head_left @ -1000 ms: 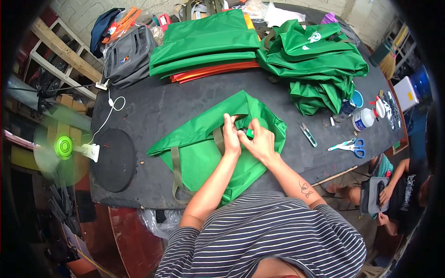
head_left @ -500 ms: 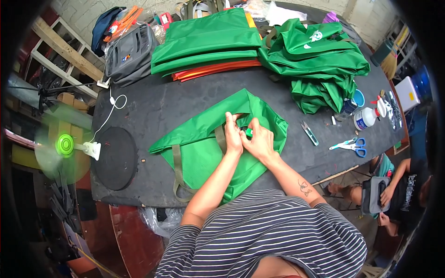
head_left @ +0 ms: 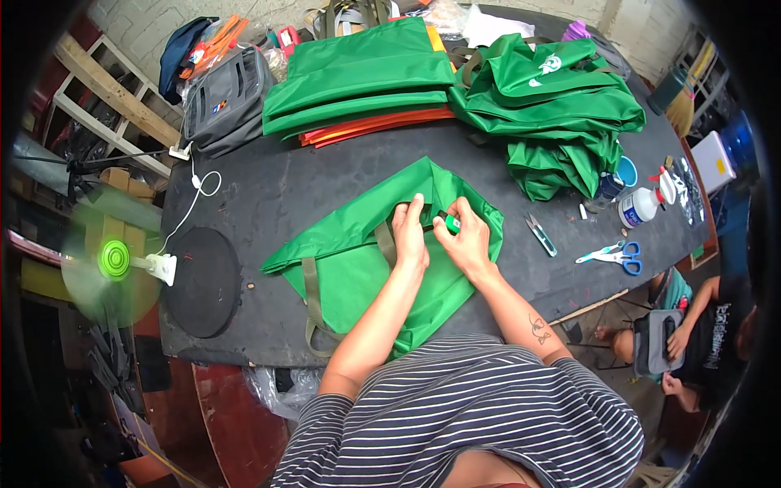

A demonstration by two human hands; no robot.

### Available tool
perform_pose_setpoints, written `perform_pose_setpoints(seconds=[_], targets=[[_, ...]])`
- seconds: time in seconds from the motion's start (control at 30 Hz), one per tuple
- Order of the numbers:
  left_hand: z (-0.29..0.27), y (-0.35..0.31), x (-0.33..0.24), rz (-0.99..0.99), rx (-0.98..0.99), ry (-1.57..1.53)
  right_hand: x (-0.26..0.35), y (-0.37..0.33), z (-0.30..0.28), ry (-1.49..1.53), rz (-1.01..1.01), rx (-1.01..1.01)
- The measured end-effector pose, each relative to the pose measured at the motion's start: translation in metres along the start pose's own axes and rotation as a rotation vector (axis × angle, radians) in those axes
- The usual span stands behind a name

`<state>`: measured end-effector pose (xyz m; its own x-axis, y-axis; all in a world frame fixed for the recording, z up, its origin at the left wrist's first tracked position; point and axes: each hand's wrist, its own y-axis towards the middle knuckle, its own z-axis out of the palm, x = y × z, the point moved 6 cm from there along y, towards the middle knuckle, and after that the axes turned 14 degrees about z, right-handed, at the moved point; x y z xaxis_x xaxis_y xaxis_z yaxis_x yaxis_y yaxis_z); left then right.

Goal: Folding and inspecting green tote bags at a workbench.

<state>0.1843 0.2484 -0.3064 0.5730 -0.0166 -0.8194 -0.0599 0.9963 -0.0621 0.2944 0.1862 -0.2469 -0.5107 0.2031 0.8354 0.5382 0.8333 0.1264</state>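
Note:
A green fabric bag point(head_left: 370, 289) with olive webbing straps point(head_left: 311, 293) lies on the dark table in front of me. My left hand point(head_left: 411, 236) is closed on its upper edge beside one strap, thumb pointing up. In my right hand point(head_left: 472, 244), curled fingers grip a small green lighter point(head_left: 452, 224) with a dark top. It is just right of the left hand, over the bag's opening. The fingertips of my left hand are partly hidden by the fabric.
Folded green fabric point(head_left: 358, 77) on orange pieces and a heap of green bags point(head_left: 553, 106) lie at the back. Thread snips point(head_left: 541, 236), scissors point(head_left: 614, 257) and a spray bottle point(head_left: 643, 206) are right. A fan point(head_left: 115, 259) spins left. Another person point(head_left: 712, 342) handles a grey bag.
My right hand has moved slightly right, away from the left hand, with the lighter showing more. The left hand still grips the bag's edge.

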Motion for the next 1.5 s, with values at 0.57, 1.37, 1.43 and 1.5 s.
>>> perform_pose_setpoints(seconds=[0.57,1.37,1.43,1.5], targets=[[-0.001,-0.002,-0.001,0.023,0.080,0.032,0.005,0.001,-0.001,-0.008,-0.059,-0.023],[0.003,0.005,-0.023,0.013,0.154,-0.129,-0.025,-0.013,-0.006,-0.109,-0.053,-0.004],[0.004,0.004,-0.022,-0.005,0.160,-0.110,-0.024,-0.011,-0.008,-0.085,-0.043,0.002],[0.008,0.001,-0.028,-0.010,0.164,-0.107,-0.025,-0.012,-0.011,-0.063,-0.029,0.012]])
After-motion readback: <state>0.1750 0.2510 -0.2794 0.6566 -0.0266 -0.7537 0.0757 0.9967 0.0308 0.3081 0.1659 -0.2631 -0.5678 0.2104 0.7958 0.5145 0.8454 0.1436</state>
